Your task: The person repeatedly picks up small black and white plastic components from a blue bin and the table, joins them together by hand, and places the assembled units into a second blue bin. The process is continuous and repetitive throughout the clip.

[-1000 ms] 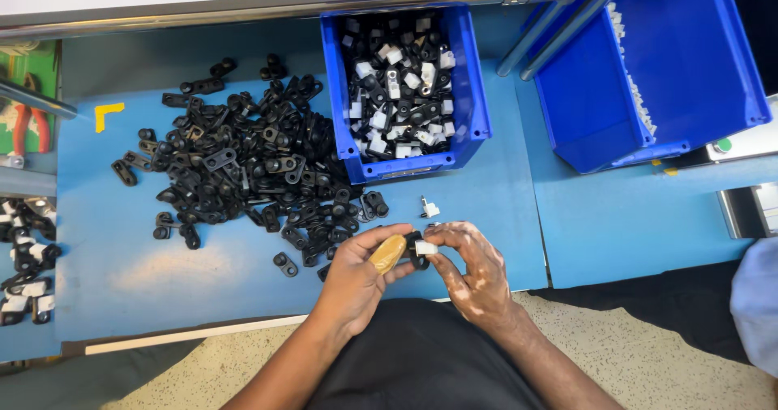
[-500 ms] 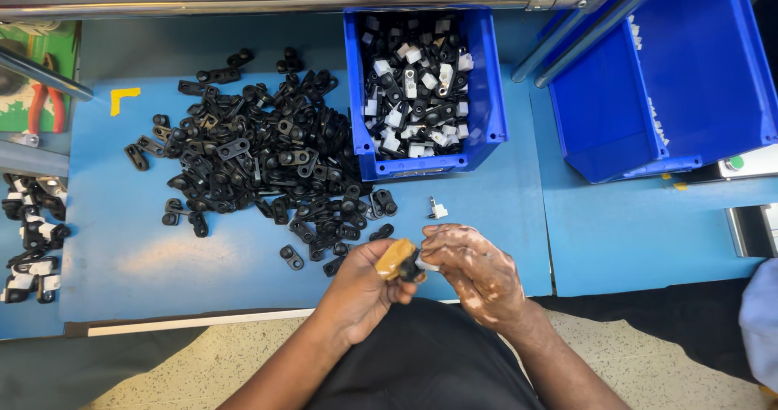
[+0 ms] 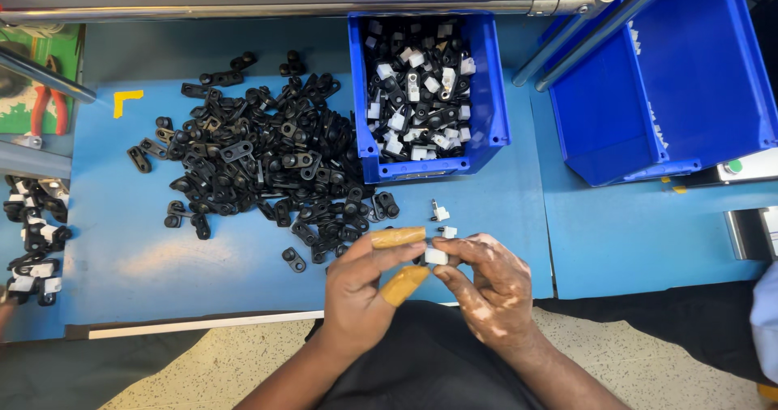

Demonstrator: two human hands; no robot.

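A blue worktable (image 3: pixel 203 272) fills the view, with a metal rail (image 3: pixel 243 6) along its far edge and speckled floor below the near edge. At the right a large blue bin (image 3: pixel 697 78) leans tilted. A smaller blue bin (image 3: pixel 486 102) in the middle holds mixed black and white parts. Left of it spreads a wide heap of black clips (image 3: pixel 259 167), reaching almost to the hands. More assembled pieces (image 3: pixel 32 240) lie at the far left, and two small white parts (image 3: pixel 442 212) sit loose just beyond the fingers.

Compared with half a second ago, the hands sit in the same spot, with the piece raised slightly.

The left hand (image 3: pixel 361 284), with tan finger covers, pinches closed on a small black-and-white part (image 3: pixel 434 255); the right hand (image 3: pixel 494 284) grips the same part with curled fingertips, above the table's near edge.
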